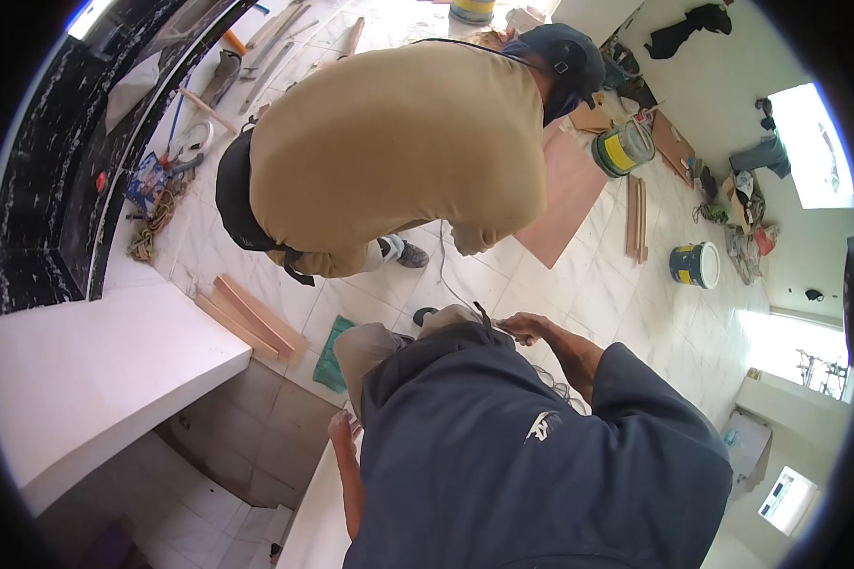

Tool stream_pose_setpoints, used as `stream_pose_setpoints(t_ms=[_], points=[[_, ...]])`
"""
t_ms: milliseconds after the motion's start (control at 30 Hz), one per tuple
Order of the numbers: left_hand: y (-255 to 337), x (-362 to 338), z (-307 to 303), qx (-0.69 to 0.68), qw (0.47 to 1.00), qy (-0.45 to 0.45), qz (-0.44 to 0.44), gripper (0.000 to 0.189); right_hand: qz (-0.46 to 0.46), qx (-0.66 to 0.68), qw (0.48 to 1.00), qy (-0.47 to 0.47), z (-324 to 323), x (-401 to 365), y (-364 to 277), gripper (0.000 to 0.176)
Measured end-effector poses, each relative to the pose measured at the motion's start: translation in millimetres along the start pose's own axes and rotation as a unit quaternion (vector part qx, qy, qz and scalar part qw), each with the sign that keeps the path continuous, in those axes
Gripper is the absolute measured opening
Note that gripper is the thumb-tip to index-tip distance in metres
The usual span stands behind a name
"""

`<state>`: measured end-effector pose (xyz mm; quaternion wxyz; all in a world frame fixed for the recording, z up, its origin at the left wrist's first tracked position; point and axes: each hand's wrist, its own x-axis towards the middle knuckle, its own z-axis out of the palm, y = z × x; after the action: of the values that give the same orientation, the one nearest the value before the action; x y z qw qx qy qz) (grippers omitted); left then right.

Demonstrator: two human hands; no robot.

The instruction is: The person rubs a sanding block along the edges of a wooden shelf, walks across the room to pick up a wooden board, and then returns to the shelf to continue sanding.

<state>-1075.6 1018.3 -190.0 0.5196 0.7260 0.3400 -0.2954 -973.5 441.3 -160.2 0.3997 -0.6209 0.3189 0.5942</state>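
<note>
My left hand (pixel 343 429) is low in the view, left of my dark blue shirt (pixel 503 455), at the edge of a white ledge (pixel 321 503). Its fingers look loosely apart, with nothing clear in them. To the right of my waist, my right hand (pixel 525 327) is closed around something small that I cannot make out. A thin cable (pixel 443 261) runs over the floor beyond it, and looped wire (pixel 558 387) lies below my right forearm. Just ahead, a person in a tan shirt (pixel 399 142) and dark cap bends over.
A reddish board (pixel 565 199) lies beside the person. Buckets (pixel 695 265) and wood strips (pixel 637 220) are on the tiled floor at right. More planks (pixel 251 318) and a green sheet (pixel 333 356) lie near a white counter (pixel 114 360). Tools and rope (pixel 161 213) are at upper left.
</note>
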Motion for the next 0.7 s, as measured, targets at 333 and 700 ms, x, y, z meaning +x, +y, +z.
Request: stream_pose_setpoints(t_ms=[333, 700], points=[[53.9, 84.1, -123.8, -0.086, 0.985, 0.036, -0.144, 0.037, 0.056, 0.034, 0.996, 0.059, 82.8, 20.2, -92.2, 0.058], [127.1, 215.5, -350.7, -0.055, 0.994, 0.048, -0.079, 0.038, 0.004, 0.006, 1.0, -0.008, 219.5, 28.7, -262.4, 0.04]])
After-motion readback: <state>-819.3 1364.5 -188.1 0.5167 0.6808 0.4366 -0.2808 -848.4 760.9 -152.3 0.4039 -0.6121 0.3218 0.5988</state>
